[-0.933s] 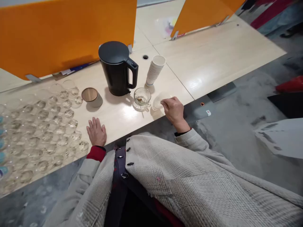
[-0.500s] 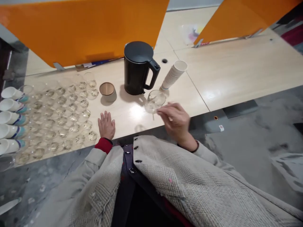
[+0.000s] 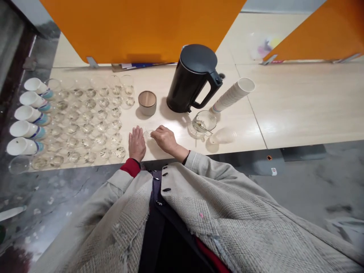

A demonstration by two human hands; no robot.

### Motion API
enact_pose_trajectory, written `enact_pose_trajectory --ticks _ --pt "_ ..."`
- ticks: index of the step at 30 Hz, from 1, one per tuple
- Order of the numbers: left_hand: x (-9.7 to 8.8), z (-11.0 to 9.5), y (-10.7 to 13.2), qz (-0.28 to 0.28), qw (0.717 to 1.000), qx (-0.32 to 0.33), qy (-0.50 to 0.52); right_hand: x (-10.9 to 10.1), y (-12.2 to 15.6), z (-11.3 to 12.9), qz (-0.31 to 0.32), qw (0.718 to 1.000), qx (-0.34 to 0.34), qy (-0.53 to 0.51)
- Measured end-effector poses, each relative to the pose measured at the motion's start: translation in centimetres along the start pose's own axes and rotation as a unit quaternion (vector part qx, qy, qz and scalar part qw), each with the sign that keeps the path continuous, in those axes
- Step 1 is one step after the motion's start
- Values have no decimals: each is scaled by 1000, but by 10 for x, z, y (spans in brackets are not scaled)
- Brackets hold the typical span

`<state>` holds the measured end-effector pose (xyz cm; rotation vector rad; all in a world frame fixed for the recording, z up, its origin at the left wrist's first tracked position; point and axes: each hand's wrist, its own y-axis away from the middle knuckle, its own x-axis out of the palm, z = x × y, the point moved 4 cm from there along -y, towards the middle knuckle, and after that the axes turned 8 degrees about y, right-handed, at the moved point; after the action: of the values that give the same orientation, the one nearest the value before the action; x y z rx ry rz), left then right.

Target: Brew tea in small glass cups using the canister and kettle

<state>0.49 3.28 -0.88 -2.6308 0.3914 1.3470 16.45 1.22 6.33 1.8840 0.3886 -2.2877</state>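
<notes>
My right hand (image 3: 165,139) is closed, fingertips pinching a clear plastic cup (image 3: 147,132) that is only faintly visible low over the table. Just left of it, my left hand (image 3: 137,145) rests flat on the tabletop with fingers stretched out, holding nothing. To the left stand rows of clear cups (image 3: 87,131) with bits of dark leaf in them. On the right, a ribbed glass bowl (image 3: 205,120) has a thin stick-like utensil (image 3: 205,129) leaning in it. Beside that bowl, clear cups (image 3: 224,135) appear to lie stacked on their side.
A black electric kettle (image 3: 190,77) stands behind the bowl, near a leaning stack of paper cups (image 3: 234,94). A small grey pot with a wooden top (image 3: 147,103) is beyond my hands. White paper cups (image 3: 25,129) line the far left. Orange partitions (image 3: 136,30) rise behind.
My right hand has moved left from the glass bowl to beside my left hand, now with a clear cup. The utensil rests in the bowl. The view has shifted left.
</notes>
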Motion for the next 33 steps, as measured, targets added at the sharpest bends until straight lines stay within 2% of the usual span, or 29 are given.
enact_pose_trajectory --ticks 10,13,16,18,20,23,25,27,30,33 --pt "0 -2 -1 13 1000 -3 -9 4 0 7 42 999 6 -24" --pt "-1 -2 0 11 1000 6 -4 0 3 6 6 998 1 -62" --pt "-1 0 1 4 1000 13 -5 -17 13 -4 -63 993 5 -99" --pt "0 1 1 0 1000 14 -5 -39 23 -22 -132 985 36 -105" --pt "2 3 0 -2 1000 13 -3 -67 34 -51 -220 967 93 -92" --pt "4 4 -1 -7 1000 11 -1 -105 46 -105 -357 912 197 -44" --pt "4 5 -2 -9 1000 10 -6 -118 43 -140 -407 881 241 -25" --pt "5 5 -3 -11 1000 12 -13 -120 31 -170 -424 864 269 -43" --pt "6 7 -3 -14 1000 17 -19 -108 3 -204 -371 874 299 -100" --pt "7 9 -3 -19 999 22 -14 -98 -18 -223 -338 879 296 -158"
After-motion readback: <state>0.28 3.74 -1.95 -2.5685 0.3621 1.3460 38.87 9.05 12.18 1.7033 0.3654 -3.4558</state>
